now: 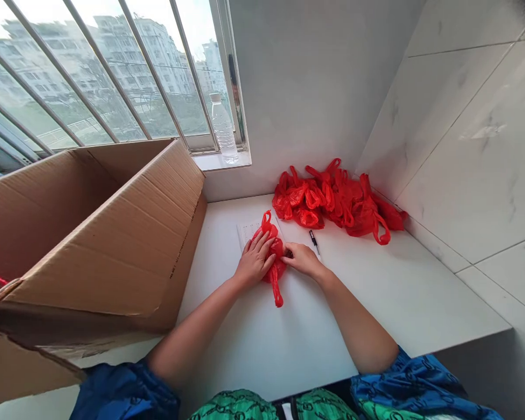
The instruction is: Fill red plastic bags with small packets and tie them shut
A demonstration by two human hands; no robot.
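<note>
A crumpled red plastic bag [275, 249] lies on the white counter [376, 291] in front of me, over a sheet of paper [249, 228]. My left hand [254, 260] rests on the bag's left side with its fingers stretched flat over it. At the bag's right side, my right hand [304, 259] has its fingers closed in a pinch on the bag's edge. One bag handle sticks up, another trails toward me.
A pile of several red plastic bags [336, 199] lies at the back right corner by the tiled wall. A pen [314, 241] lies just right of my right hand. A large open cardboard box [87, 233] fills the left. A plastic water bottle [224, 128] stands on the window sill.
</note>
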